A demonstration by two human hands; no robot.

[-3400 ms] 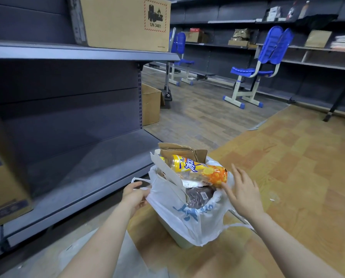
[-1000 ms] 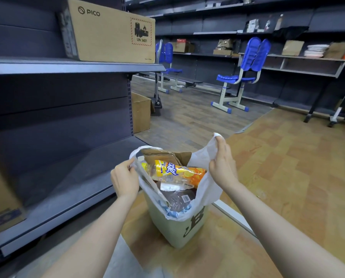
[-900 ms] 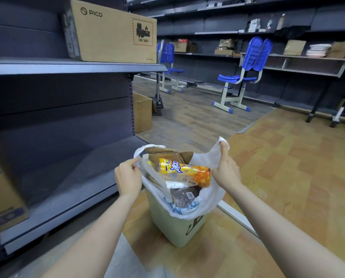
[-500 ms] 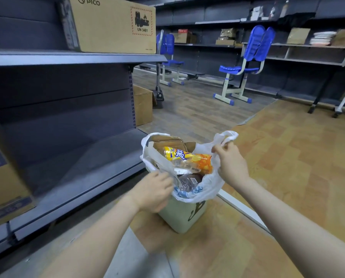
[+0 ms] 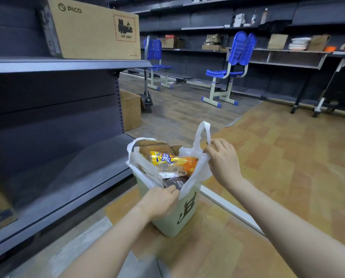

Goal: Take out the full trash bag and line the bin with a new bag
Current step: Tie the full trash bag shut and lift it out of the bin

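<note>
A small pale green bin (image 5: 175,219) stands on the floor beside the shelving. It is lined with a white plastic trash bag (image 5: 199,169) full of rubbish: brown cardboard (image 5: 154,146), an orange-and-yellow bottle (image 5: 171,160) and a dark bottle below it. My right hand (image 5: 222,160) pinches the bag's right handle, whose loop stands up above the fingers. My left hand (image 5: 160,201) grips the bag's near edge at the bin's rim. The bag's far-left handle droops loose.
Dark metal shelving (image 5: 67,65) runs along the left, with a large cardboard box (image 5: 91,29) on it. Another box (image 5: 130,109) sits on the floor behind. Blue chairs (image 5: 229,69) and more shelves stand at the back. A flat pale sheet (image 5: 139,263) lies under my left arm.
My right hand has pulled the right handle up into a loop. My left hand moved from the bag's left handle to the near edge at the rim.
</note>
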